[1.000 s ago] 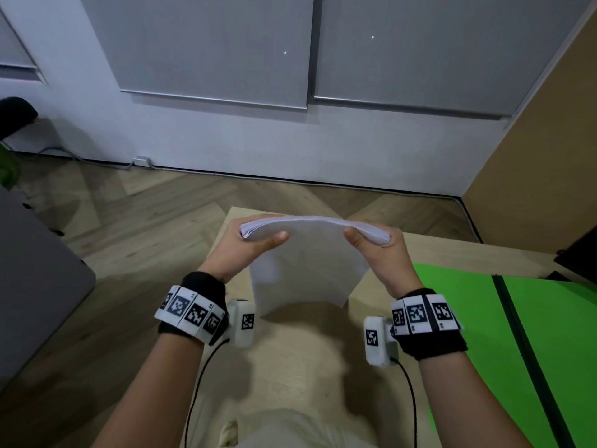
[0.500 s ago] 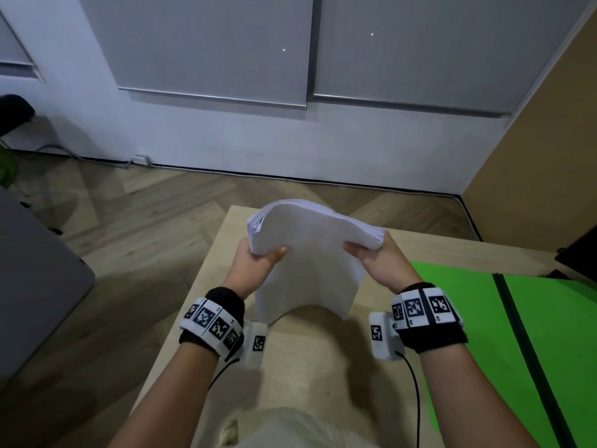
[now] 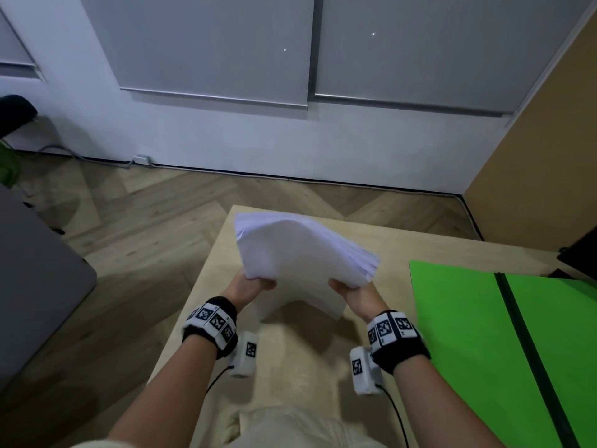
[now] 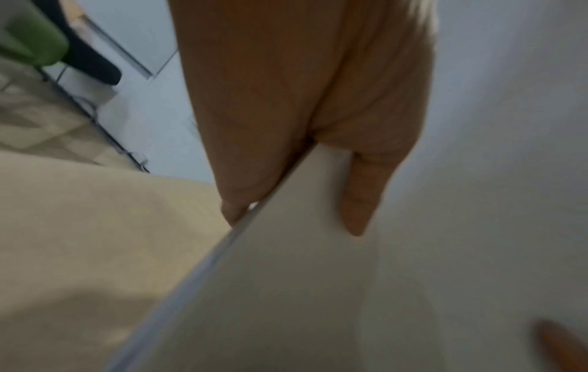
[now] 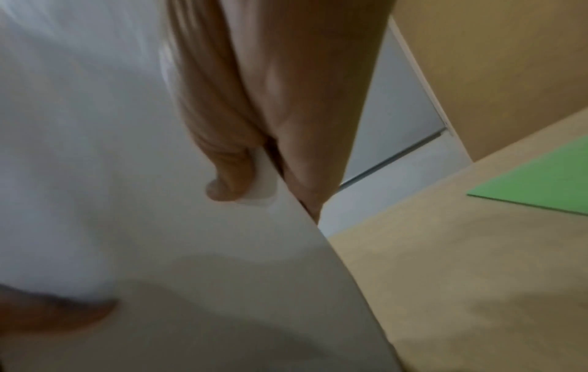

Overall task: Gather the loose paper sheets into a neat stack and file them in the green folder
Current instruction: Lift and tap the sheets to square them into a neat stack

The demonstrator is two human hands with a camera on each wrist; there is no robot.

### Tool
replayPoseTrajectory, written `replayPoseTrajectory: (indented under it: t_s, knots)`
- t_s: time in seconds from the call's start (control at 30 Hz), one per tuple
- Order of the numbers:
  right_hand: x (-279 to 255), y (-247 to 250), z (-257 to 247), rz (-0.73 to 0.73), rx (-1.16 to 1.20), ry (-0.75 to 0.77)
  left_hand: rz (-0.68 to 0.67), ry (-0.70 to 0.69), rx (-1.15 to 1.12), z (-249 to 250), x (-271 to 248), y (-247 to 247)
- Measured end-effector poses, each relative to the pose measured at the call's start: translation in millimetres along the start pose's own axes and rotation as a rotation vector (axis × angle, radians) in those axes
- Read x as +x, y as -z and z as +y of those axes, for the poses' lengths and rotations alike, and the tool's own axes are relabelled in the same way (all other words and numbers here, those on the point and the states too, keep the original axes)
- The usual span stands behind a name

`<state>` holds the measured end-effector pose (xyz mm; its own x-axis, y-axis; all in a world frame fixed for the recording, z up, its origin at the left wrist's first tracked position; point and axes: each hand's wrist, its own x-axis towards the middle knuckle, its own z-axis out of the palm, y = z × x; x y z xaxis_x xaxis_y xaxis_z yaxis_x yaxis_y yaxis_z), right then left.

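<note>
A thick stack of white paper sheets (image 3: pixel 300 263) is held above the light wooden table (image 3: pixel 403 250), bent into an arch with its upper edges fanned out. My left hand (image 3: pixel 255 284) grips its left side, thumb on the near face. My right hand (image 3: pixel 347 287) grips the right side likewise. The left wrist view shows the left hand (image 4: pixel 302 191) with its thumb on the paper (image 4: pixel 318 289) and fingers behind. The right wrist view shows the right hand (image 5: pixel 264 181) pinching the sheet edge (image 5: pixel 191 251). The green folder (image 3: pixel 468 334) lies open on the table at the right, also visible as a corner (image 5: pixel 541 186).
A dark spine strip (image 3: pixel 529 350) runs down the open folder. A dark object (image 3: pixel 581 250) sits at the table's far right. The wooden floor (image 3: pixel 129 237) lies beyond the table's left edge, with a grey surface (image 3: pixel 35 279) further left. A brown panel (image 3: pixel 542 140) stands at the right.
The stack has tilted from nearly edge-on and flat to an arched, upright-leaning bundle; both hands have dropped lower and nearer, and the top sheets have fanned out.
</note>
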<state>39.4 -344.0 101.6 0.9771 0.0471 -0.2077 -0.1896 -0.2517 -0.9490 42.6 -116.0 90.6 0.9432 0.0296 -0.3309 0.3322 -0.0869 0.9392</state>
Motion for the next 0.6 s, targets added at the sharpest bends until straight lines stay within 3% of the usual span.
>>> replayPoseTrajectory:
  t_s: [0.07, 0.17, 0.37, 0.47, 0.6]
  knots:
    - [6, 1, 1, -0.002, -0.047, -0.014, 0.038, 0.008, -0.015, -3, 2, -2]
    - [10, 14, -6, -0.023, -0.077, -0.061, -0.015, -0.001, 0.007, 4, 4, 2]
    - [13, 22, -40, 0.131, 0.134, 0.136, 0.07, -0.249, -0.085, 51, -1, -9]
    - [8, 28, -47, 0.144, 0.179, 0.244, 0.044, -0.366, -0.08, 65, -2, -14]
    - [2, 35, -37, 0.114, 0.169, 0.243, -0.028, -0.368, -0.088, 67, -7, -7]
